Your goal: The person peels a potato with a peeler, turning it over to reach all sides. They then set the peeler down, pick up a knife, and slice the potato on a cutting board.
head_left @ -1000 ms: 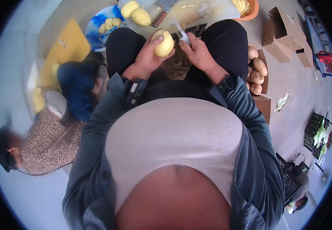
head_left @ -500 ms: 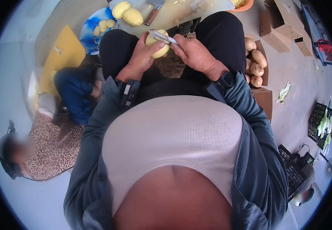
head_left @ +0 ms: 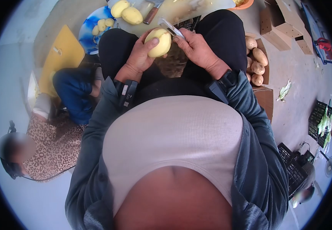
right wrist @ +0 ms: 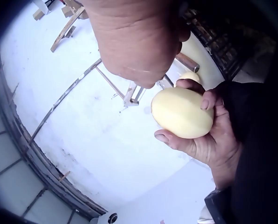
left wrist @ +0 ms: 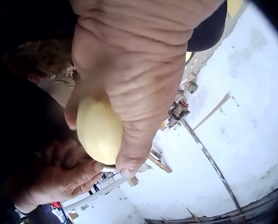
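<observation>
My left hand (head_left: 138,56) grips a pale yellow, peeled potato (head_left: 158,45), its thumb lying across the near side. In the right wrist view the same potato (right wrist: 183,113) has smooth, long facets. My right hand (head_left: 199,50) holds a peeler (head_left: 170,28) with a light handle, its head just beyond the potato's upper right side. That peeler (right wrist: 131,95) stands apart from the potato in the right wrist view. From the left wrist, the potato (left wrist: 99,133) bulges out between thumb and fingers, with my right hand (left wrist: 64,179) close below.
Two peeled potatoes (head_left: 132,15) and a brown-handled knife (head_left: 150,15) lie on a pale board ahead. A blue-and-white basin (head_left: 86,36) with smaller peeled pieces is at left. Unpeeled potatoes (head_left: 259,56) fill a cardboard box at right. Another person (head_left: 55,149) sits at left.
The peeler came down across the potato half a second ago, and now it is lifted off toward the upper right. My left hand keeps its grip on the potato.
</observation>
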